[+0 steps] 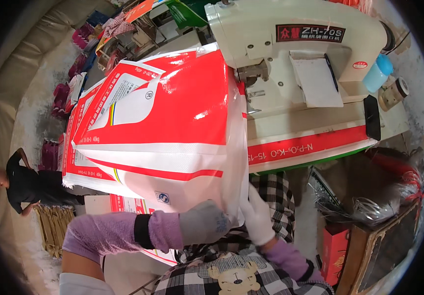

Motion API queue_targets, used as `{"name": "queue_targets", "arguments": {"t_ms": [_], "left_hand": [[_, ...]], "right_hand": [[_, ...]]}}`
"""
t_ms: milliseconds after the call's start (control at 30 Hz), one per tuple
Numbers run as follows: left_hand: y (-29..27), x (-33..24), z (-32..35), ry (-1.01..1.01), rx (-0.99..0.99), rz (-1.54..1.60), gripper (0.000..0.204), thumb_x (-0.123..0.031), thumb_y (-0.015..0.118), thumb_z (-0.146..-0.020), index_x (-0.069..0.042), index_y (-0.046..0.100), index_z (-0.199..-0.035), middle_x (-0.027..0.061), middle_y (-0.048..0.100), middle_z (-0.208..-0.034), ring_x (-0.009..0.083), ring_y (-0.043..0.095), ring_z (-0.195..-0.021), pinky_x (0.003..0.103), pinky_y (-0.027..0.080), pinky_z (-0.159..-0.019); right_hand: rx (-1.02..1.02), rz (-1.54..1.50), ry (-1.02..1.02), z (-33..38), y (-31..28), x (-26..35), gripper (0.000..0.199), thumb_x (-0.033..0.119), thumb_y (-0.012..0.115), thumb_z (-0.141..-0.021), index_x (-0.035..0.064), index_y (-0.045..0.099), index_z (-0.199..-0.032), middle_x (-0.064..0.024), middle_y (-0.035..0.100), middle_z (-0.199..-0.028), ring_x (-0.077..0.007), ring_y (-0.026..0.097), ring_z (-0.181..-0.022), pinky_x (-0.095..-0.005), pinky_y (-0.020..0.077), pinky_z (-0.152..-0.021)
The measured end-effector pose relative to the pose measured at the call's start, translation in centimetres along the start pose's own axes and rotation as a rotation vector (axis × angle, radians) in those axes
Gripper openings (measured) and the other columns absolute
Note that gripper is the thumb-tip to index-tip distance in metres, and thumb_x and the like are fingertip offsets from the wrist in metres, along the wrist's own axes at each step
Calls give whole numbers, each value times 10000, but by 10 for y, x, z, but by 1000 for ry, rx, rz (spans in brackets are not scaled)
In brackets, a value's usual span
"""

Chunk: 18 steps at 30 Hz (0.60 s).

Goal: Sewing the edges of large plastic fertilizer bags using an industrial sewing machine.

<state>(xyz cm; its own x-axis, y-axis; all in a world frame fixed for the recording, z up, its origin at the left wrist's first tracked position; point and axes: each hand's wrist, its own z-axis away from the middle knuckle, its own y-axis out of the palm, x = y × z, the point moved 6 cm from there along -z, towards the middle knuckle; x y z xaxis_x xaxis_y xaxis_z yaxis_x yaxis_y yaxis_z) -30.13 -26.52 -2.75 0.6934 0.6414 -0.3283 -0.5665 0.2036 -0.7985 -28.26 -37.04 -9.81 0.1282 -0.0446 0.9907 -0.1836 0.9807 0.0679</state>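
A red and white woven sack [187,108] lies in front of me on a pile of similar sacks [108,98], its far right edge beside the needle area of a cream sewing machine [281,83]. In a grey glove, my left hand [206,223] is closed on the sack's near edge, its fingertips partly hidden by the folds. My right hand [257,216], in a white glove, grips the sack's near right edge, its fingers pressed along the pale side. Both hands are close together, just above my checked apron [231,275].
A notepad [318,81] with a pen rests on the machine bed. At the table's right are a black phone [371,118], a blue bottle [379,71] and a thread spool [394,93]. Below stands a wooden-framed box [384,250]. Another person [40,179] stands at far left.
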Motion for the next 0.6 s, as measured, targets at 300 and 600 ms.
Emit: {"name": "queue_targets", "arguments": {"t_ms": [300,600], "left_hand": [[-105,131,-55,217,259,-449,384,-371,626,-868,4,702,-903,137,695,-862,288,661,-760,350,524,-728],[-78,30,-11,120,273,-425,131,-217,588,-813,-117,616,-732,38,614,-712,240,597,-686,367,474,-632]], "right_hand": [[-52,518,28,-10,1,6,672,51,549,-800,129,392,-1450,-245,568,-673,-406,589,-570,-455,457,-536],[-79,1090,-192,-202,10,4,347,182,593,-815,88,629,-1148,-170,654,-684,-388,640,-631,-471,516,-581]]}}
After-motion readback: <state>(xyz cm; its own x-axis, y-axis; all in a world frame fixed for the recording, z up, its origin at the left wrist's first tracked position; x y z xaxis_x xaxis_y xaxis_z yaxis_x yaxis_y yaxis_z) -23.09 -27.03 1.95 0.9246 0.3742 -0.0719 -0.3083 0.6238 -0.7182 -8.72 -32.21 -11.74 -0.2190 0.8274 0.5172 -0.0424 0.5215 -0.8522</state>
